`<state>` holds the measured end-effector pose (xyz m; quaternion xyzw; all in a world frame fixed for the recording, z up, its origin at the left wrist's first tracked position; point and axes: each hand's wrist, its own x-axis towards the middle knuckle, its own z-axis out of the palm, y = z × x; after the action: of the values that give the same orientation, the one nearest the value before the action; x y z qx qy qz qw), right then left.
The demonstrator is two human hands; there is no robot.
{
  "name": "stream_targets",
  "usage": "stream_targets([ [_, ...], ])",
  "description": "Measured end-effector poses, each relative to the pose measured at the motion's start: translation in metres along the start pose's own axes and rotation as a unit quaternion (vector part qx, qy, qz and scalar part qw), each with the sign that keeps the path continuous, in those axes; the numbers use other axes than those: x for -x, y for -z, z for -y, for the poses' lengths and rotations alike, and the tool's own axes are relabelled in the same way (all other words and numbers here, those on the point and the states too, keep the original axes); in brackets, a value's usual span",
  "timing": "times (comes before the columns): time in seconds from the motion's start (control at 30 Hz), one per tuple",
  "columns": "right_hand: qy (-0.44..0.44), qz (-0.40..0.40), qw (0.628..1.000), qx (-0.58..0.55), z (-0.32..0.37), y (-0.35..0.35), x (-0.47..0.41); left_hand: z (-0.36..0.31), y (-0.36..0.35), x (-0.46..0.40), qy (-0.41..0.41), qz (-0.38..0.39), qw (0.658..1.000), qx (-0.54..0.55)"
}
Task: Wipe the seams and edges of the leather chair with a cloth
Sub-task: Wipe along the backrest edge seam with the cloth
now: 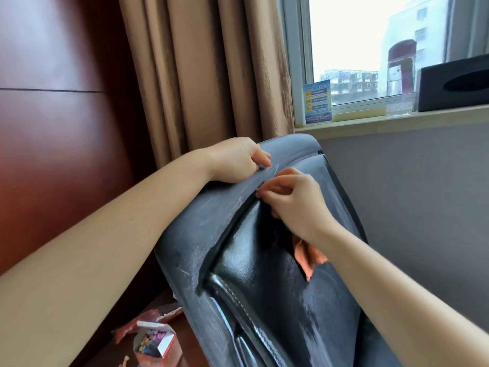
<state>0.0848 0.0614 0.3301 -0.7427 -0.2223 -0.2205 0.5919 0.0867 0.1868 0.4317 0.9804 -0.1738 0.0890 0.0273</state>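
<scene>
The black leather chair (254, 274) fills the lower middle, its back padding streaked with pale chalky dust along the raised edge and the seam. My left hand (238, 160) grips the top edge of the chair back, fingers curled over it. My right hand (293, 200) pinches an orange cloth (308, 256) and presses it into the seam just below the left hand. Part of the cloth hangs out under the right wrist; the rest is hidden inside the fist.
An opened box of coloured chalk (154, 345) lies on a dark wooden surface at the lower left. Brown curtains (201, 75) hang behind the chair. On the windowsill (397, 123) stand a blue card (317, 102), a clear jar (401, 80) and a black tissue box (455, 83).
</scene>
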Motion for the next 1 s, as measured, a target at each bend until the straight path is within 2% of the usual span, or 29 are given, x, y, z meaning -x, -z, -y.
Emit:
stream_targets([
  [0.07, 0.029, 0.009, 0.999, -0.031, 0.002, -0.005, 0.016, 0.001, 0.000, -0.001, -0.002, -0.003, 1.000, 0.007],
  [0.13, 0.032, -0.024, 0.999, -0.024, 0.000, -0.009, 0.017, 0.001, 0.000, -0.001, -0.004, 0.001, 1.000, 0.002],
  [0.3, -0.070, -0.091, 0.993, 0.042, -0.007, -0.003, -0.019, 0.001, -0.001, 0.000, 0.002, 0.009, 1.000, -0.007],
  [0.43, -0.073, -0.075, 0.993, 0.048, -0.007, -0.003, -0.018, 0.001, 0.000, 0.001, 0.005, 0.004, 1.000, 0.005],
  [0.53, -0.016, -0.039, 0.999, -0.007, -0.004, -0.005, 0.003, 0.000, -0.001, 0.001, 0.000, 0.005, 1.000, -0.011],
  [0.6, 0.008, -0.036, 0.999, -0.003, -0.003, -0.006, 0.010, 0.000, -0.001, 0.001, 0.000, 0.004, 1.000, -0.022],
  [0.67, -0.008, -0.058, 0.998, 0.034, -0.005, -0.005, 0.002, -0.002, -0.001, 0.001, 0.001, 0.006, 0.999, -0.035],
  [0.83, -0.116, -0.114, 0.985, 0.052, -0.007, -0.010, -0.025, -0.002, -0.002, 0.002, 0.003, 0.005, 0.999, -0.049],
  [0.9, -0.115, -0.104, 0.986, 0.059, -0.005, -0.009, -0.021, -0.002, -0.002, 0.003, 0.004, 0.001, 0.999, -0.047],
  [1.0, -0.074, -0.074, 0.994, 0.011, 0.001, -0.008, 0.005, -0.002, -0.002, 0.002, 0.005, -0.006, 0.999, -0.038],
])
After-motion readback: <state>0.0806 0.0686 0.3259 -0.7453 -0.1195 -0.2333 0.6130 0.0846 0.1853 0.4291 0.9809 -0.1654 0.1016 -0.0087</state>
